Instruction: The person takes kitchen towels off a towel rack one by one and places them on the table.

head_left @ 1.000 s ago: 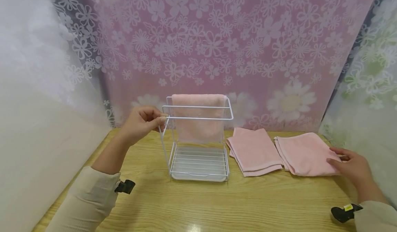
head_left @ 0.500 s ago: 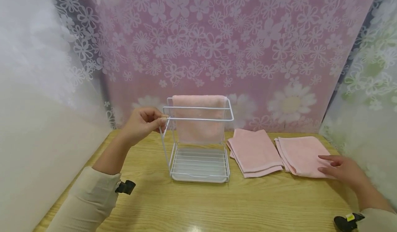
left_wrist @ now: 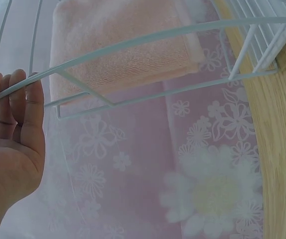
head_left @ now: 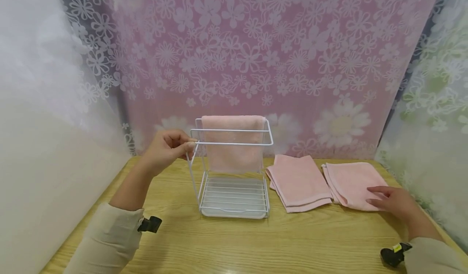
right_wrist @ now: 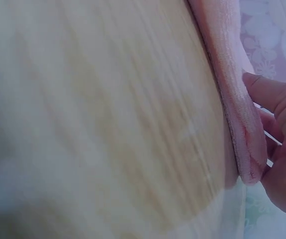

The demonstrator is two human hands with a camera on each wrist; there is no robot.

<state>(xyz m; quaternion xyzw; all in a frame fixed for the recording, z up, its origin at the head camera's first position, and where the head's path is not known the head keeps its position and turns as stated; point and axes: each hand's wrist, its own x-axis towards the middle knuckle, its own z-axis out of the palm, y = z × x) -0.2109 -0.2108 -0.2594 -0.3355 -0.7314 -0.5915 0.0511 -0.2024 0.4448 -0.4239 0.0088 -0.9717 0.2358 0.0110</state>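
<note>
The outer towel (head_left: 354,181) lies folded to the right of the rack (head_left: 234,144), beyond the nearer towel (head_left: 300,182), and the right hand (head_left: 396,204) touches its right end with loose fingers, no firm hold visible. At the rack's top left corner the left hand (head_left: 164,150) pinches the wire; a third towel (head_left: 234,158) hangs on its back bar. The step seems to be arranging the outer towel, and the next move probably calls for gathering its edge neatly.
</note>
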